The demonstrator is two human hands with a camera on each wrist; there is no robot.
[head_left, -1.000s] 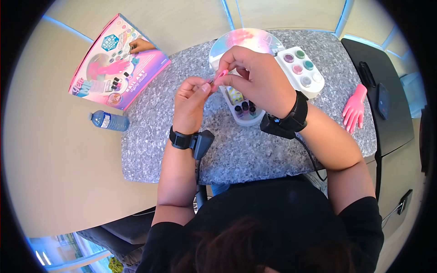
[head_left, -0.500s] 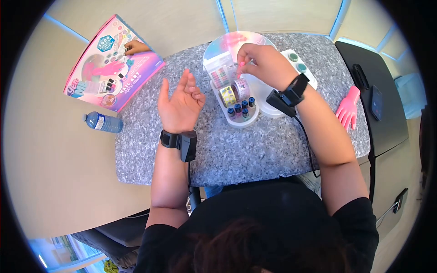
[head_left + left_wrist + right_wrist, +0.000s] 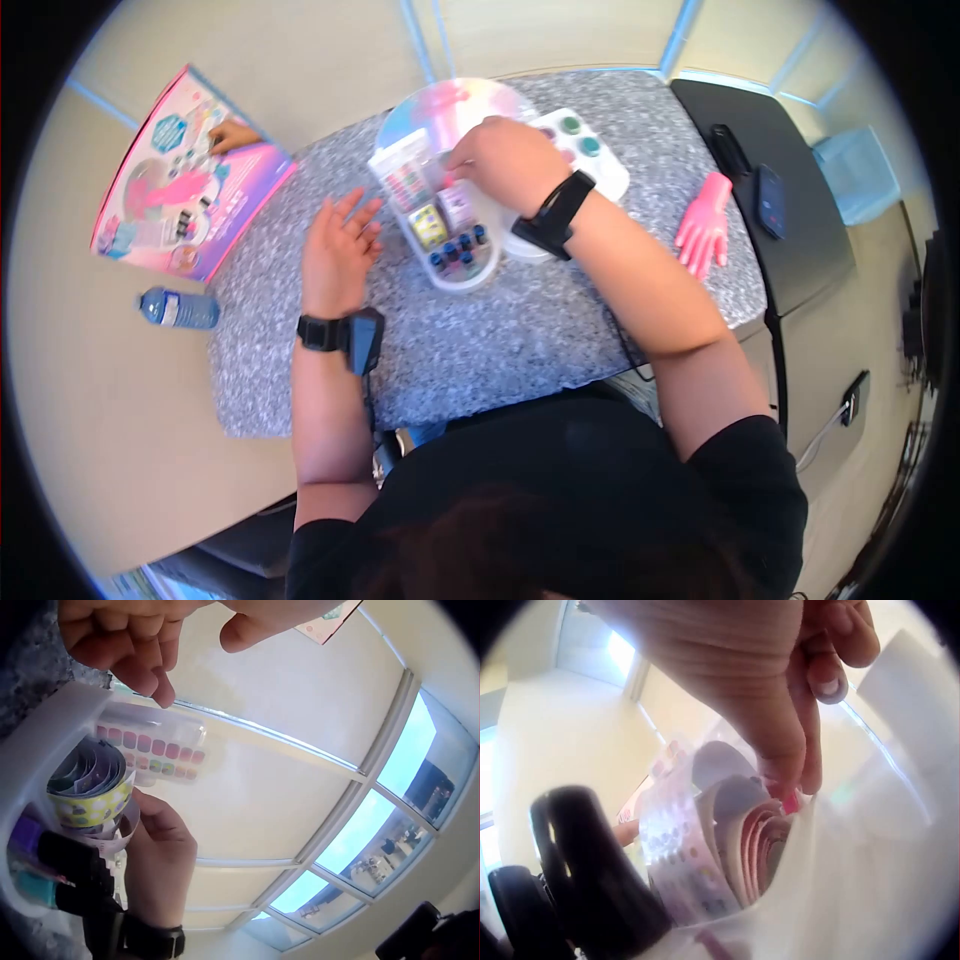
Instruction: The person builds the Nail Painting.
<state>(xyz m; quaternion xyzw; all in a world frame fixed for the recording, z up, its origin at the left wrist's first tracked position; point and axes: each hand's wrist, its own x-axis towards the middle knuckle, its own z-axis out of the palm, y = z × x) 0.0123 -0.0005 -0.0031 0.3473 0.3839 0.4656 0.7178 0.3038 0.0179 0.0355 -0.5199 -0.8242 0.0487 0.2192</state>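
Observation:
My right hand reaches down into the white organizer tray, thumb and fingertip pinching a small pink piece beside a pale patterned sticker roll. Most of the piece is hidden behind the fingers and roll, and I cannot tell its kind. Next to that roll stands a yellow patterned roll. In front are several small nail polish bottles with dark caps. A clear pack of press-on nails stands upright at the tray's back left. To the left, my left hand hovers palm up, holding nothing, fingers loosely bent.
A round pastel panel rises behind the tray. At its right lies a white palette of colored pots. A pink model hand lies on the right side of the table. The nail art box and a water bottle are at left.
The hands have parted: the right has carried the pink piece from the left fingers down into the tray. The left has drawn back and opened. The head view has swung rightward.

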